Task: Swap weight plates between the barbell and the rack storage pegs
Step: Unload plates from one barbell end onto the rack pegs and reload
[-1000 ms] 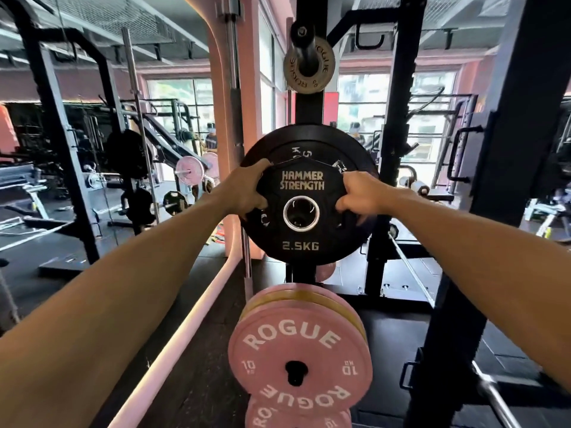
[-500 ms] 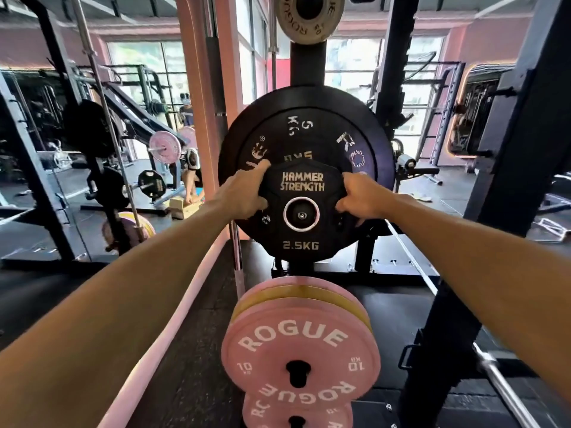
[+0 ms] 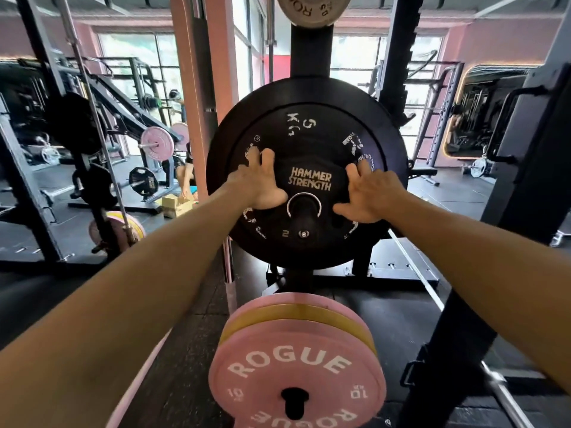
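The left hand [image 3: 259, 186] and the right hand [image 3: 369, 194] lie flat, fingers spread and fairly straight, on the face of the small black plate [image 3: 309, 183] marked Hammer Strength. Neither hand curls round its rim; both press on it, one to each side of the centre hole. Pressing evenly on both sides is probably meant to keep the plate square as it slides along the storage peg [image 3: 304, 216], whose end pokes out through the hole with a bolt head showing at its tip. The small plate appears to sit flush against the big black plate [image 3: 304, 118] marked 5 KG behind it, so this stowing step looks all but done.

Both plates hang on the black rack upright [image 3: 310, 54], which rises behind them. Higher on the same upright, a pale plate [image 3: 313, 9] sits at the top edge of the view. Lower down, a stack of pink plates [image 3: 296, 387] marked Rogue, with a yellow one sandwiched in it, sits on another peg near the person's body.

A bare steel bar [image 3: 509, 400] runs across the lower right corner. The floor [image 3: 191, 350] is dark rubber matting. Round about stand more black frames, a pink pillar [image 3: 188, 88] just left of the rack, tall windows behind, and further loaded bars at the left.
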Motion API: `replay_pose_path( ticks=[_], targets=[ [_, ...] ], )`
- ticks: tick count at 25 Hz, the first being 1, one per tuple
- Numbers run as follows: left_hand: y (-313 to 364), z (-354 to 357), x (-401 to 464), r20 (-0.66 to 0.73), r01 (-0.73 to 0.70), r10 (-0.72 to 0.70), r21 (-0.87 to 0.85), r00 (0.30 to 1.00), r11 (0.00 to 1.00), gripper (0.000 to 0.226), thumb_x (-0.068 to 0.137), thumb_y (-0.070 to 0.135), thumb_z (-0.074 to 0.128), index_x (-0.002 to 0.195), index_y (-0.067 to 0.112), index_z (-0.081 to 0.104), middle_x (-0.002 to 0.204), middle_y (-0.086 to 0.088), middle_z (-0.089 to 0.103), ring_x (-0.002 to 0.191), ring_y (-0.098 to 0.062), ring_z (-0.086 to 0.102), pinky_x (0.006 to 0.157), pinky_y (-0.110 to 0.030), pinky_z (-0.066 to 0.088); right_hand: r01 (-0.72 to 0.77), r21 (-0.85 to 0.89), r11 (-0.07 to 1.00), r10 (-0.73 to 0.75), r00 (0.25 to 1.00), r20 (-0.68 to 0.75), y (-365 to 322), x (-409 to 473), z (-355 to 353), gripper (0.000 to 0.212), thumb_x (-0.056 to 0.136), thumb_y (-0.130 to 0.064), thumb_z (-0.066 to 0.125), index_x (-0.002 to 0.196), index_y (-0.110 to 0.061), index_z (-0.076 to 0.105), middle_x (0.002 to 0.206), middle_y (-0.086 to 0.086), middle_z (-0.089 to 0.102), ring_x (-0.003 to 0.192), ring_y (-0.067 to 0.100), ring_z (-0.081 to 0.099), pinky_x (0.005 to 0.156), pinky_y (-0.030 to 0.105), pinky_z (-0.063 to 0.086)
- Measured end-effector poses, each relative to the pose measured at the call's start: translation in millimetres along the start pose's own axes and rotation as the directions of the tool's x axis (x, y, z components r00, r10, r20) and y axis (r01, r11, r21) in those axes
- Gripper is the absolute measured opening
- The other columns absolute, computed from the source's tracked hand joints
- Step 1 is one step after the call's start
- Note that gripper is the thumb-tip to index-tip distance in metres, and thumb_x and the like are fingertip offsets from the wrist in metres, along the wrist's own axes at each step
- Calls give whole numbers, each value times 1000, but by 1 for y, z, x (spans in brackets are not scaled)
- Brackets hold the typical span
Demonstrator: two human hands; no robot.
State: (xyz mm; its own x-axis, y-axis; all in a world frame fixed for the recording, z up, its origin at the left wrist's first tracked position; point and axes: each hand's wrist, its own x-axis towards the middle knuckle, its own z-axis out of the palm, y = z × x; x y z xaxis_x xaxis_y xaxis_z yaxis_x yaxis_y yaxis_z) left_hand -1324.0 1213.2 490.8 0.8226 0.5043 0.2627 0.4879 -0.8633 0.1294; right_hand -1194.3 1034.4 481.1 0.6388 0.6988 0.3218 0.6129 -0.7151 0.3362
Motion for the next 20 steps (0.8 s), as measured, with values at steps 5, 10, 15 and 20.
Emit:
replay_pose_path(
  ticks=[5,10,15,20],
  targets=[
    [13,19,24,-125,97,-92,34,988,995,58,85,36,55,131,17,24,142,-13,18,119,-43,40,87,-44,39,-209,0,978,207,971,118,-20,28,6,76,85,-67,42,135,-13,25,135,15,31,109,35,54,55,27,43],
    [12,20,25,-129,95,-89,43,988,995,57,86,38,56,130,19,25,140,-14,21,114,-42,45,80,-40,34,-223,-19,975,219,933,285,-14,34,-13,96,88,-70,36,154,-13,-4,159,18,3,145,28,23,104,33,40],
    [15,9,17,-84,91,-84,81,993,993,66,86,38,59,137,20,21,146,-14,18,122,-42,39,90,-44,39,-272,183,945,243,955,168,-21,14,1,69,90,-58,43,138,-14,21,143,20,31,118,36,51,77,39,45],
    [16,-5,-7,-148,-67,75,61,986,996,80,79,54,65,139,21,23,147,-18,21,128,-43,34,97,-50,39,-269,297,916,238,962,135,-2,-20,-16,75,89,-57,45,146,-17,17,145,17,36,126,38,47,95,46,40]
  ],
)
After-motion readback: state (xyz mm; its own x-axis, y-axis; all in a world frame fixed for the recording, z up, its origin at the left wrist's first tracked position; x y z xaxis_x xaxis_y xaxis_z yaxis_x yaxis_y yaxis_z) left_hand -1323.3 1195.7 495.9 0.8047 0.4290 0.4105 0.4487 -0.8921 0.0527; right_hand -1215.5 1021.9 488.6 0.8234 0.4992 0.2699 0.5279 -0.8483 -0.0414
